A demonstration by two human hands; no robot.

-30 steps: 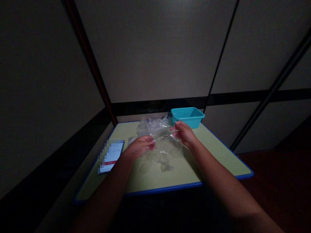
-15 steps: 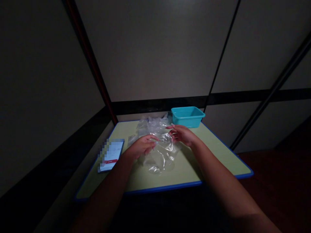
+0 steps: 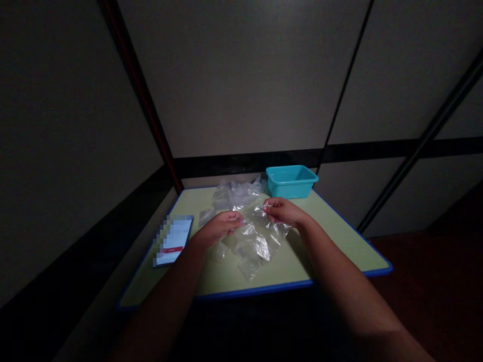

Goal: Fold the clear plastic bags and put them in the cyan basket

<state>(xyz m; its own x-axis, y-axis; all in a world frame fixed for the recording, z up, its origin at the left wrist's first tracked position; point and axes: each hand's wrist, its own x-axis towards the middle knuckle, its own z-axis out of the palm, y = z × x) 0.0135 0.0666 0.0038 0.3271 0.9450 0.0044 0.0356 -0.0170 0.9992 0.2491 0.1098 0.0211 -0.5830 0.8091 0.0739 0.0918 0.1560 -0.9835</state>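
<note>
A clear plastic bag (image 3: pixel 256 241) hangs between my two hands, low over the table, its lower corner pointing toward the front edge. My left hand (image 3: pixel 226 222) pinches its upper left part between thumb and fingers. At its upper right, my right hand (image 3: pixel 278 209) has closed on the plastic, thumb against fingertips. Just behind my hands lies a crumpled heap of clear plastic bags (image 3: pixel 236 193), and a flat piece of the same plastic shows left of my left hand.
The pale yellow table (image 3: pixel 215 286) has a blue edge. A turquoise basin (image 3: pixel 290 188) stands at its back right corner. A tablet (image 3: pixel 177 239), screen lit, lies at the left. Wall panels rise behind.
Both hands were open with fingers apart over the plastic; now they have closed on the bag. The bag is more spread out, and its lower corner has shifted.
</note>
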